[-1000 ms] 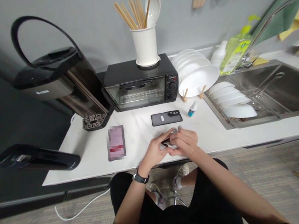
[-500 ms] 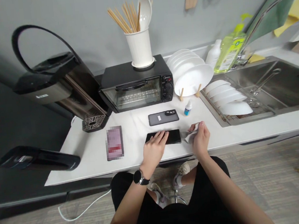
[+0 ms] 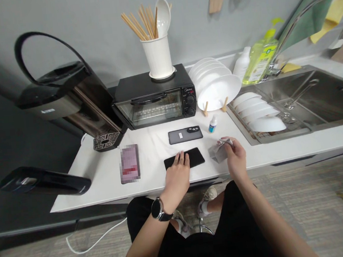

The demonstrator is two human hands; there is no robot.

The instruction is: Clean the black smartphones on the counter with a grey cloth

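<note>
A black smartphone (image 3: 196, 157) lies screen up near the counter's front edge, tilted a little. My left hand (image 3: 178, 176) rests on it with the fingers stretched out flat over the screen. To the right, my right hand (image 3: 236, 157) pinches a small grey cloth (image 3: 218, 153), whose lower part hangs loose beside the phone, apart from it. Behind the phone lies a dark grey phone case (image 3: 186, 134) with camera cutouts. A small white bottle with a blue label (image 3: 212, 124) stands upright just right of the case.
A toaster oven (image 3: 152, 97) carries a white utensil cup (image 3: 158, 58). At left are a black water dispenser (image 3: 73, 102), a dark cylindrical appliance (image 3: 45, 180) and a blurred pinkish packet (image 3: 129, 163). Racked plates (image 3: 218, 91) stand before the sink (image 3: 322, 100).
My right hand has turned and moved slightly right, and more of the cloth shows. The phone has tilted slightly under my left hand. The whole view has shifted a little.
</note>
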